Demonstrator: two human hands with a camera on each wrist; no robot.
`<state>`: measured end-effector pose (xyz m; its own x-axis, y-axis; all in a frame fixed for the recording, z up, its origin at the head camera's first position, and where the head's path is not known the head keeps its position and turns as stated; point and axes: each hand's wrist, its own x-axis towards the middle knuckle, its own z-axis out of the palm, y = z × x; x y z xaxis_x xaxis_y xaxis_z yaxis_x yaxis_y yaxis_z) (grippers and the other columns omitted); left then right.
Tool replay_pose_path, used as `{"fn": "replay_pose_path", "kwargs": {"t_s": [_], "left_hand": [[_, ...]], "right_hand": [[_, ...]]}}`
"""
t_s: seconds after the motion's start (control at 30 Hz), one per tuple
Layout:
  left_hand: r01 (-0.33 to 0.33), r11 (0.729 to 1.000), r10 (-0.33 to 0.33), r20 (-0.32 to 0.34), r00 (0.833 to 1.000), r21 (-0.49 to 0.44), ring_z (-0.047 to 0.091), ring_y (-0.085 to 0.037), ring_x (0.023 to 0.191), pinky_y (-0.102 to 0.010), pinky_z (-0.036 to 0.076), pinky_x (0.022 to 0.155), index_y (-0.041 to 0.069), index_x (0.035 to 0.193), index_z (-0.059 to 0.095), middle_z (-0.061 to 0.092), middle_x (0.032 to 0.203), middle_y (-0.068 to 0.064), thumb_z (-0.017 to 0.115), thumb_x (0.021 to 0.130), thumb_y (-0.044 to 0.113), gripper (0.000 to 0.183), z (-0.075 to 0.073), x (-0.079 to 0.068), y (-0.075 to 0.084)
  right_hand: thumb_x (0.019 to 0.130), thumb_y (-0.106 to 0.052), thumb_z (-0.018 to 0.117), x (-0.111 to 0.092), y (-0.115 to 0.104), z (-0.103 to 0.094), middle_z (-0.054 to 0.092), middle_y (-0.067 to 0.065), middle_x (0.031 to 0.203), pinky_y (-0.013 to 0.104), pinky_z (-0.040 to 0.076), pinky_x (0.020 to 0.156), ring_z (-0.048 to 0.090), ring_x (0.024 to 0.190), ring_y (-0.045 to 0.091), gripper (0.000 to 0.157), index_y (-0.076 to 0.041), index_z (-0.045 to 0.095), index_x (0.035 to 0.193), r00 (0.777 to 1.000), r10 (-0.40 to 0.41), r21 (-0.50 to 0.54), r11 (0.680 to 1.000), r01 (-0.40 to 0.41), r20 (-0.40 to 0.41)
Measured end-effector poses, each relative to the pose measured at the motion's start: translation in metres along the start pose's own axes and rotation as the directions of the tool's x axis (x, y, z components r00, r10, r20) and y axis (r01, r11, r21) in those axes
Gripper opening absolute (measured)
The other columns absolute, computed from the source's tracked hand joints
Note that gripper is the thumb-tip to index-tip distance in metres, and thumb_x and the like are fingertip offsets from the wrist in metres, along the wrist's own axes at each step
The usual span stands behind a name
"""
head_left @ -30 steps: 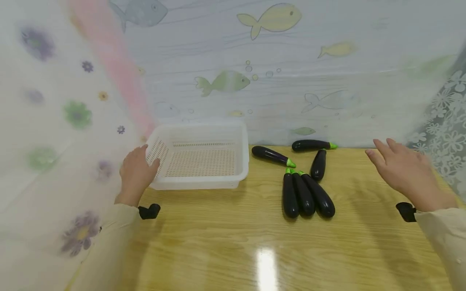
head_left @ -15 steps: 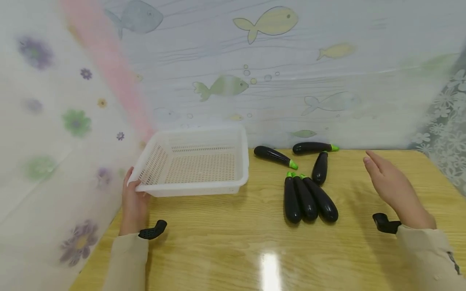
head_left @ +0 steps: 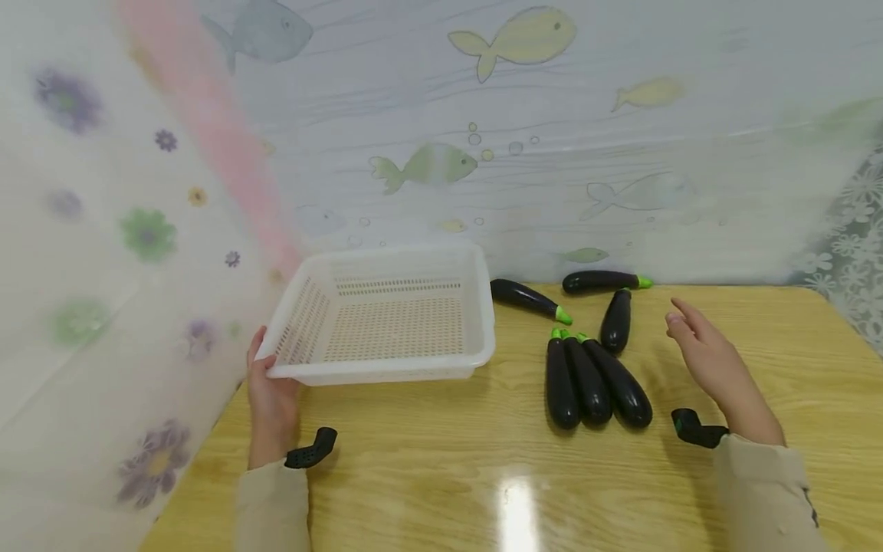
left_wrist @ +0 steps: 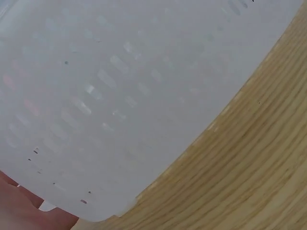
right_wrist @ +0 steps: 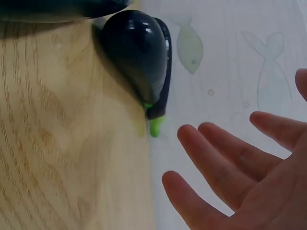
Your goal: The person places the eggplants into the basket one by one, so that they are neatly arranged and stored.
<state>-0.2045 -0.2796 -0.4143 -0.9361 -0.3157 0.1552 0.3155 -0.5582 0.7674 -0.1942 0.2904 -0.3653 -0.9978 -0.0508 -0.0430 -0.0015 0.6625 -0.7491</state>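
My left hand grips the front left corner of a white plastic basket, its thumb over the rim and the other fingers at the outer side. The left wrist view is mostly filled by the slotted wall of the basket, with fingers at its lower corner. Slightly tilted, the basket has nothing inside. My right hand hovers with fingers extended, right of several dark eggplants with green stems. Nearest to it are a short upright-lying eggplant and an eggplant in a row of three.
Another eggplant lies beside the basket's right side, and one eggplant lies along the back edge. A fish-patterned sheet hangs behind the wooden table. A flowered sheet closes the left side.
My left hand went from beside the basket to gripping its corner, and the basket shifted slightly right and tilted. My right hand moved left and nearer to me, turning sideways.
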Motion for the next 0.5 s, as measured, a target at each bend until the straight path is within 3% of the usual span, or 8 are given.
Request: {"fn": "replay_pose_path", "kwargs": {"t_s": [0.23,0.5], "left_hand": [[-0.099,0.993,0.098,-0.013,0.995,-0.07,0.021,-0.029,0.129,-0.044,0.013,0.103,0.017,0.137,0.029,0.024,0.142,-0.012,0.02,0.089,0.005,0.051,0.002,-0.007,-0.005],[-0.139,0.983,0.14,0.006,0.99,-0.119,0.02,-0.031,0.129,-0.044,0.015,0.102,0.014,0.137,0.032,0.025,0.141,-0.014,0.021,0.086,0.006,0.052,-0.003,-0.008,-0.002]], "right_hand": [[0.089,-0.055,0.026,0.001,0.0,0.007,0.033,0.031,0.131,0.059,0.032,0.081,0.034,0.115,0.048,0.078,-0.014,-0.012,0.142,0.993,0.015,0.005,1.0,-0.016,0.118],[0.09,-0.051,0.035,0.006,-0.002,0.017,0.038,0.033,0.124,0.048,0.042,0.079,0.05,0.104,0.039,0.083,-0.009,-0.015,0.141,0.967,0.022,0.009,1.0,-0.025,0.256]]}}
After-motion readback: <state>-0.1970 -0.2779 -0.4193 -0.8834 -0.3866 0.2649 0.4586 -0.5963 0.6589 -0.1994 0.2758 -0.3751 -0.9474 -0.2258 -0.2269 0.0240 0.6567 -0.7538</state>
